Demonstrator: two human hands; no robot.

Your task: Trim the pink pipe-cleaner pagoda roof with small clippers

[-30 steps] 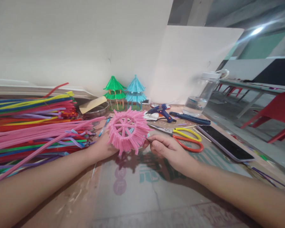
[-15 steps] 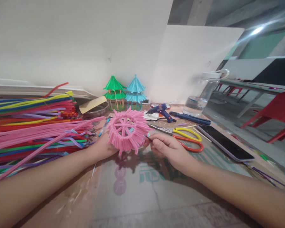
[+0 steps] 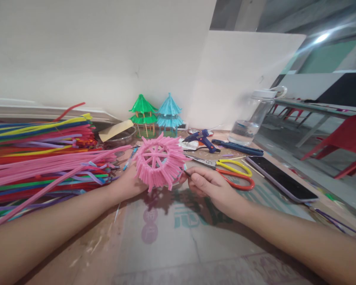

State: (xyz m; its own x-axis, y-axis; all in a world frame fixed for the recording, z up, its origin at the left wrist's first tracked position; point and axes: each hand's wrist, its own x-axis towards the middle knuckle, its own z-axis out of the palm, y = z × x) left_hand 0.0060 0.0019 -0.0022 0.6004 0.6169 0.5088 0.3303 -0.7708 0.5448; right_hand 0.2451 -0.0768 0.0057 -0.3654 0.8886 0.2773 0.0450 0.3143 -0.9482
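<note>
Left hand [image 3: 127, 184] closed around the near-left edge of a pink pipe-cleaner roof [image 3: 159, 161], a round fringed frame with spokes; fingers hidden behind the fringe, so exact grip depth not visible, yet clearly grasping and holding the piece just above the tabletop [image 3: 166, 245]. Forearm stretched forward from the lower left, wrist low, close to the surface.

Right hand [image 3: 209, 185] curled nearly shut, thumb and forefinger pinched on a thin dark tool [image 3: 184, 171], too small to identify further, its tip at the right edge of the fringe. Remaining fingers folded under the palm. Forearm running in from the lower right, wrist resting on or just over the tabletop.

Left of the left grip, a broad heap of multicoloured pipe cleaners [image 3: 41, 158], pink ones on top, some ends reaching toward the roof. Just beyond the right grip, scissors with yellow and orange handles [image 3: 230, 172], blades pointing toward the roof. Farther right, a smartphone [image 3: 281, 183] lying flat, screen dark. Beyond both grips, a blue hot glue gun [image 3: 200, 139], then a green miniature pavilion [image 3: 142, 114] and a blue miniature pavilion [image 3: 169, 114] upright side by side near the wall. Right of the glue gun, a clear water bottle [image 3: 253, 116] with a white lid.
</note>
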